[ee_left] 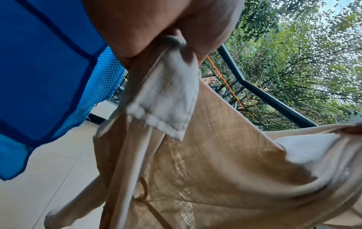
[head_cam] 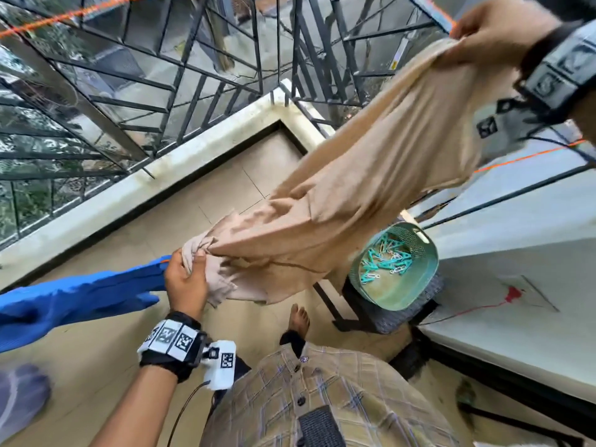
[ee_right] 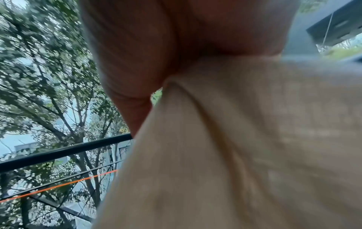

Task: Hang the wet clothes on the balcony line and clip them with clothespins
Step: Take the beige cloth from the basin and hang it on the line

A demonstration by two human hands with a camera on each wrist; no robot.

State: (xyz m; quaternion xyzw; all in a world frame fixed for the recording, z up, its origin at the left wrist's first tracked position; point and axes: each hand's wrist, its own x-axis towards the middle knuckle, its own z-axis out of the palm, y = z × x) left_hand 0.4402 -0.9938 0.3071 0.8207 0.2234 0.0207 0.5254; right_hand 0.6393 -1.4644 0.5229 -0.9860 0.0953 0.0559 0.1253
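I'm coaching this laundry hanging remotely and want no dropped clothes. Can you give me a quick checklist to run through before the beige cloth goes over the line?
1. Left hand has a firm grip on one end of the beige cloth: ok, fingers curled round bunched fabric.
2. Right hand holds the other end: ok, raised high.
3. Cloth spread flat between hands: not ok, it sags and is bunched at the left end.
4. Cloth already over the orange line: not ok, held in the air.
5. Clothespins available: ok, in the green basket below.
6. Free line space beside the blue garment: cannot tell.
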